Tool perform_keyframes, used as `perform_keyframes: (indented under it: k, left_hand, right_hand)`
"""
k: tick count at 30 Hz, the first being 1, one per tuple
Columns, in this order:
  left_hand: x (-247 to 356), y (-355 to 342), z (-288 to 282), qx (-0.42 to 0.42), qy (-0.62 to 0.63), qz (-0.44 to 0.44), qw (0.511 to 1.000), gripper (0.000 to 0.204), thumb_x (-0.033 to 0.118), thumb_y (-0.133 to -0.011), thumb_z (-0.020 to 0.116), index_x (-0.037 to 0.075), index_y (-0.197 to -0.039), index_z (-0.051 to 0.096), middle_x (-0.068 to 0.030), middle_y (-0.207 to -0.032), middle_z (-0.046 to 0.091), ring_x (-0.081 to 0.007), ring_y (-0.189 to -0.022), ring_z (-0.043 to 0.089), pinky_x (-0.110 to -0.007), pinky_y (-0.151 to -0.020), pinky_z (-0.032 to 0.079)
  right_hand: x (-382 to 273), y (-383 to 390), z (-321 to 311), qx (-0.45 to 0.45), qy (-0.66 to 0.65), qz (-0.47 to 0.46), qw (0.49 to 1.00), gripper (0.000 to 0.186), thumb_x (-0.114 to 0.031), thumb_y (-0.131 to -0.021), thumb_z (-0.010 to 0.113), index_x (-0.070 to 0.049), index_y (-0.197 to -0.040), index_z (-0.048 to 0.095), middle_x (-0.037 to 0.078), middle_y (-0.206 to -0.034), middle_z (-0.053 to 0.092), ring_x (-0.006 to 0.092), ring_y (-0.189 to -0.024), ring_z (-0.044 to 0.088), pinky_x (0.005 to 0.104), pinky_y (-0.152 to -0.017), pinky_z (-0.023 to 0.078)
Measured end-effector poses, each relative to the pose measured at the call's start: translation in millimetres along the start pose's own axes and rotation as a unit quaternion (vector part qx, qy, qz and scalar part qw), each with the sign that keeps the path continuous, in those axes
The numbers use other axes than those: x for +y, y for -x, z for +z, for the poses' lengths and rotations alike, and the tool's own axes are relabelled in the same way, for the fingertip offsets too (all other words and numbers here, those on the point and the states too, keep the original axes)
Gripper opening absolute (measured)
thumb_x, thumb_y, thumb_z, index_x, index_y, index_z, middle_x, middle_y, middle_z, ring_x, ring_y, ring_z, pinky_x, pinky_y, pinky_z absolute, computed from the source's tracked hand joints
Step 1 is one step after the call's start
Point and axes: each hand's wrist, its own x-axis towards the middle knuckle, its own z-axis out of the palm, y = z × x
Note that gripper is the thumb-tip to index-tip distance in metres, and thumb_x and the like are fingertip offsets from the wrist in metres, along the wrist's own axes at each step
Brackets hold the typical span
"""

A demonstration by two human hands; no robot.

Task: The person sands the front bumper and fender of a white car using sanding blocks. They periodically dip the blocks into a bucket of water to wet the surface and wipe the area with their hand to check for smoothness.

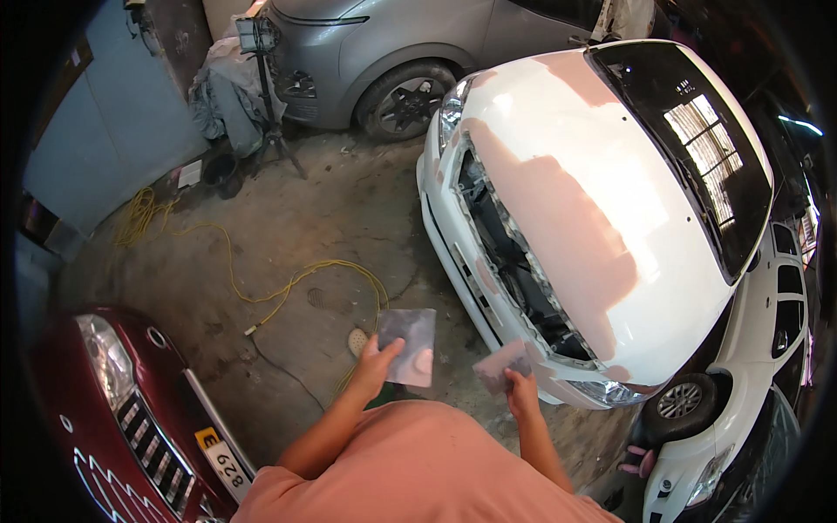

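Note:
My left hand (377, 364) is closed on the edge of a flat grey square plate (408, 336), with the thumb on top. A small pinkish dab of putty (423, 361) sits near its right edge. In my right hand (522, 390) is a smaller flat putty spreader (500, 367), smeared pink and grey, pinched at one side. Both tools are held in front of my body, apart from each other. Just beyond the spreader stands a white car (645, 205), its hood covered in part by a broad pink filler patch (567, 231). Neither hand touches the car.
A dark red car (166, 383) stands at the near left, a grey car (401, 44) at the back. A yellow cord (301, 277) snakes over the concrete floor. A light on a tripod (266, 83), a dark bucket (223, 174) and another white vehicle (741, 383) stand around.

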Motion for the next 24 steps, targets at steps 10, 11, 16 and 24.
perform_keyframes:
  k: [10,11,16,24]
  left_hand:
    - [168.8,-120.0,-73.0,0.057,0.152,0.037,0.986,0.038,0.013,-0.097,0.059,0.003,-0.131,0.046,-0.0088,-0.121,0.059,-0.0217,-0.109,0.061,-0.039,-0.094,0.051]
    - [180.8,-129.8,-67.8,0.055,0.172,0.031,0.983,0.038,0.013,-0.097,0.058,0.004,-0.132,0.046,-0.0087,-0.122,0.059,-0.0219,-0.110,0.061,-0.040,-0.095,0.051]
    - [242.6,-185.9,-13.3,0.066,0.181,0.096,0.977,0.042,0.013,-0.099,0.055,0.005,-0.138,0.042,-0.0091,-0.127,0.056,-0.0228,-0.116,0.057,-0.041,-0.100,0.047]
    - [332.2,-269.9,80.1,0.055,0.037,0.410,0.910,0.049,0.013,-0.099,0.055,-0.002,-0.142,0.036,-0.0140,-0.136,0.049,-0.0233,-0.123,0.049,-0.037,-0.106,0.039]
  right_hand:
    - [-35.6,-75.6,190.6,-0.006,0.160,-0.057,0.985,0.055,0.006,-0.086,0.057,-0.006,-0.138,0.046,0.009,-0.120,0.057,0.0244,-0.110,0.057,0.0406,-0.093,0.048]
    - [-39.7,-88.7,191.8,-0.018,0.242,-0.134,0.961,0.057,0.008,-0.086,0.054,-0.007,-0.140,0.046,0.010,-0.121,0.057,0.0247,-0.113,0.056,0.0399,-0.096,0.047]
    - [-184.9,-84.1,332.8,-0.095,0.560,-0.555,0.608,0.056,0.011,-0.077,0.060,-0.013,-0.128,0.063,0.015,-0.130,0.055,0.0354,-0.121,0.051,0.0442,-0.103,0.040]
    - [-284.9,-160.8,461.8,-0.138,0.543,-0.717,0.415,0.047,-0.009,-0.077,0.067,-0.025,-0.122,0.067,0.003,-0.128,0.058,0.0268,-0.120,0.052,0.0517,-0.107,0.034]
